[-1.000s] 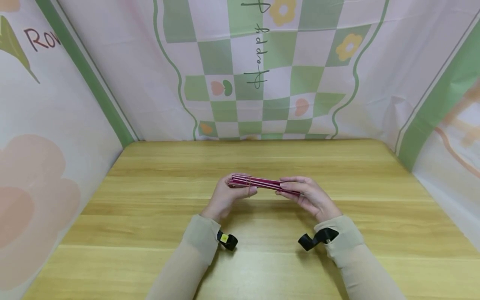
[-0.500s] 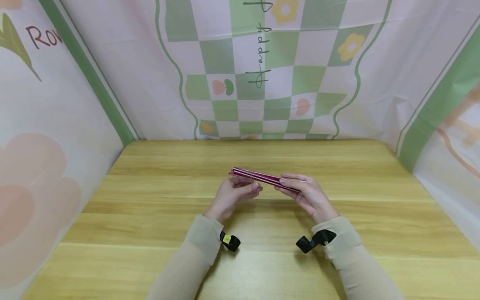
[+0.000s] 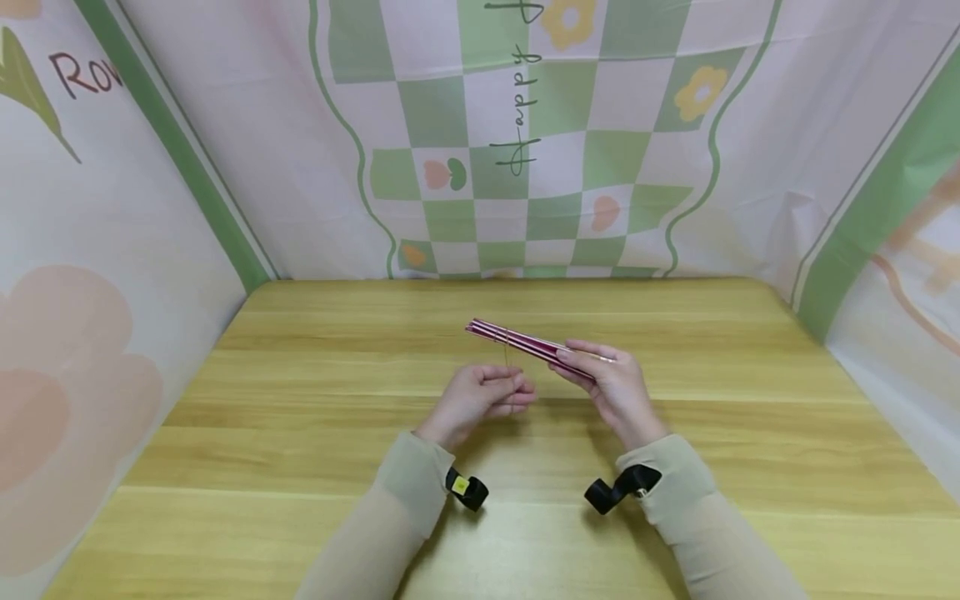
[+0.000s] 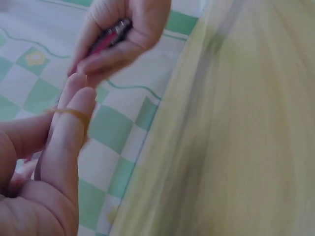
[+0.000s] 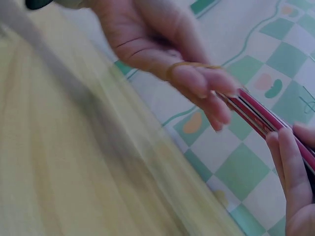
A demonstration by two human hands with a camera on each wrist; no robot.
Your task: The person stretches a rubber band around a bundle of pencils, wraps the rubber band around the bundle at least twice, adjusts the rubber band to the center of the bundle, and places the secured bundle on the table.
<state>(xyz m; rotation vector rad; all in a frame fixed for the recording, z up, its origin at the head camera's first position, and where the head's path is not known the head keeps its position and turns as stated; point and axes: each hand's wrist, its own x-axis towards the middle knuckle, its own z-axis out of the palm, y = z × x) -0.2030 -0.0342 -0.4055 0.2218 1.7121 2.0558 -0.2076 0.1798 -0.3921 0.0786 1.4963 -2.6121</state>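
A bundle of slim dark-red pencils with pale stripes (image 3: 517, 340) slants above the table, its left end raised. My right hand (image 3: 617, 393) grips the bundle near its lower right end. A thin tan rubber band (image 3: 506, 353) circles the pencils towards their far end and stretches down from them. Below it, my left hand (image 3: 483, 400) pinches the band away from the bundle. In the left wrist view the rubber band (image 4: 74, 114) loops over the left fingers. The right wrist view has the red pencils (image 5: 258, 117) passing behind the left fingertips, with their lower part between the right fingers.
The wood-grain table (image 3: 337, 350) spreads below both hands. A green-and-white checked cloth (image 3: 555, 167) hangs behind its far edge, with printed cloth (image 3: 112, 217) at the sides. Black straps with small devices (image 3: 467, 490) sit at both wrists.
My left hand has let go of the pencils and moved down, drawing the rubber band out from them. The bundle's left end has risen while my right hand keeps its grip.
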